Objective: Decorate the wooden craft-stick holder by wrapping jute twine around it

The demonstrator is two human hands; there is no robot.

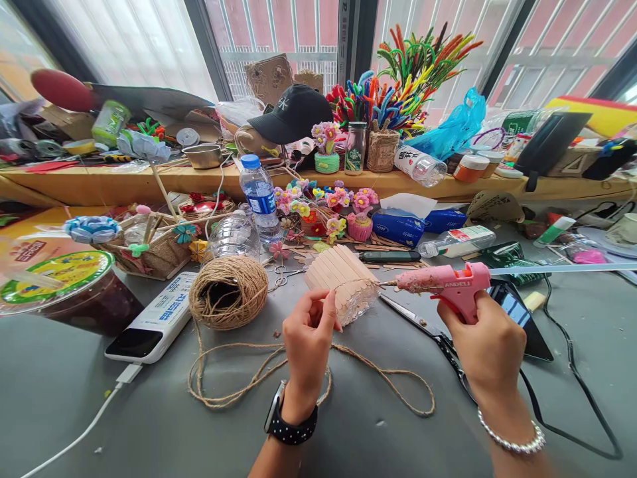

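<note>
My right hand (pixel 485 345) grips a pink hot glue gun (pixel 445 282), with a long clear glue stick (pixel 557 268) out of its back. The gun's nozzle points left, at the rim of a plastic bottle piece covered with wooden craft sticks (pixel 336 272), which lies on its side. In front of that piece, my left hand (pixel 309 325) pinches jute twine (pixel 348 284) that runs along the rim by the nozzle. Loops of the same twine (pixel 398 385) trail over the grey table to a twine ball (pixel 227 292) on the left.
Scissors (pixel 418 320) lie open beneath the glue gun, near its black cord (pixel 572 358). At the left are a white power bank (pixel 159 318) and a drink cup (pixel 89 292). A water bottle (pixel 261 199), tissue packs (pixel 398 226) and yarn flowers stand behind.
</note>
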